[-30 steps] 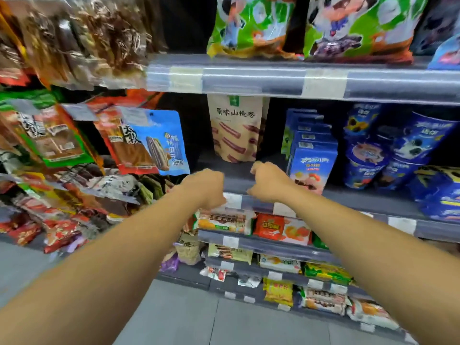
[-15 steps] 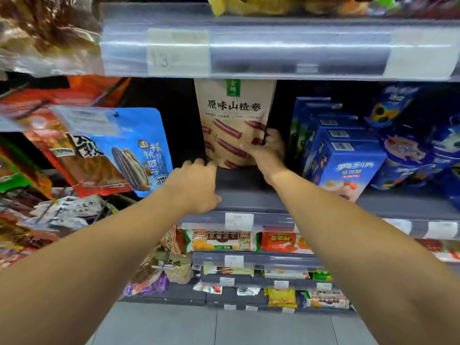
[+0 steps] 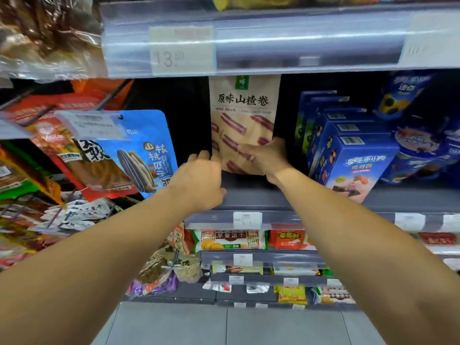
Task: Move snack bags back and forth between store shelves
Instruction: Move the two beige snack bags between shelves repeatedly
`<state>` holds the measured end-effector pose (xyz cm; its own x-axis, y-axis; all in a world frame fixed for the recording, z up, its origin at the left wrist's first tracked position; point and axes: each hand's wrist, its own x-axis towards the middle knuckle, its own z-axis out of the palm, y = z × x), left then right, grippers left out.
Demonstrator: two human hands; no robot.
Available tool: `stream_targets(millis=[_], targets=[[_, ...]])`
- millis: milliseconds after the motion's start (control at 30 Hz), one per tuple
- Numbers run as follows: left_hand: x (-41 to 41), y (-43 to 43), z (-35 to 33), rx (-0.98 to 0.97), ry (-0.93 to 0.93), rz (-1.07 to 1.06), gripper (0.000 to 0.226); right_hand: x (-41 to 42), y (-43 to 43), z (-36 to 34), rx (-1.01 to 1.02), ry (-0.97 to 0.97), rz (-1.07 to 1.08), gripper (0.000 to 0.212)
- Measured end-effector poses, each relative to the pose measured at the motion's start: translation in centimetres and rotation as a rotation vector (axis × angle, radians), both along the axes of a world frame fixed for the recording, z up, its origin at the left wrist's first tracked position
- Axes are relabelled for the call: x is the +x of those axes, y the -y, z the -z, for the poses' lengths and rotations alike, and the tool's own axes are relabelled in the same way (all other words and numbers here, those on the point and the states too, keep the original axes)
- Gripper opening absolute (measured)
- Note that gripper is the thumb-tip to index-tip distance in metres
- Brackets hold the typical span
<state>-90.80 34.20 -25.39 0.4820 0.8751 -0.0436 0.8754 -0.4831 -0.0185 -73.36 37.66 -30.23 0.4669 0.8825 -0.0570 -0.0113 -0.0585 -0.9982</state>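
Both hands have advanced from the shelf edge to the tan snack bag [image 3: 242, 125], which stands upright on the middle shelf [image 3: 249, 197] beside the blue boxes [image 3: 348, 155]. The right hand [image 3: 266, 158] now wraps the bag's lower right corner, fingers [image 3: 245, 149] across its front. The left hand [image 3: 199, 180] has arrived at the bag's left edge, fingers curled; contact uncertain. Judgement: pickup beginning, bag not yet lifted.

Tan snack bag [image 3: 242, 113], dark-red stripes; blue boxes [image 3: 348, 155]; grey shelf [image 3: 251, 197].
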Motion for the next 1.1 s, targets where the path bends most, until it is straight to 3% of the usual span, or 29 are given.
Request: stream_targets(millis=[100, 200, 333, 433, 767, 900, 1100], targets=[[0.2, 0.5, -1.0, 0.025, 0.061, 0.01, 0.061, 0.2, 3.2, -1.2, -0.035, -0.024, 0.013, 0.027], [-0.3, 0.5, -0.9, -0.006, 0.161, -0.039, 0.069, 0.0, 7.9, -1.7, -0.081, -0.043, 0.049, 0.034], [-0.3, -0.6, 0.3, -0.067, 0.36, -0.145, 0.072, -1.1, 15.2, -2.1, -0.132, 0.023, 0.104, 0.011], [1.0, -2.7, 0.4, -0.128, 0.547, -0.276, 0.067, -1.7, 18.3, -2.4, -0.131, 0.012, 0.11, 0.007], [5.3, -10.2, 3.6, -0.207, 1.06, -0.375, 0.109, -2.3, 18.7, -2.3, -0.193, 0.067, 0.141, 0.009], [5.9, -13.3, 5.2, -0.225, 1.177, -0.411, 0.106, -2.4, 18.0, -1.7, -0.202, 0.073, 0.174, 0.007], [7.0, -14.4, 5.6, -0.312, 1.29, -0.455, 0.078, -2.7, 16.9, -1.3, -0.204, 0.059, 0.21, 0.007]])
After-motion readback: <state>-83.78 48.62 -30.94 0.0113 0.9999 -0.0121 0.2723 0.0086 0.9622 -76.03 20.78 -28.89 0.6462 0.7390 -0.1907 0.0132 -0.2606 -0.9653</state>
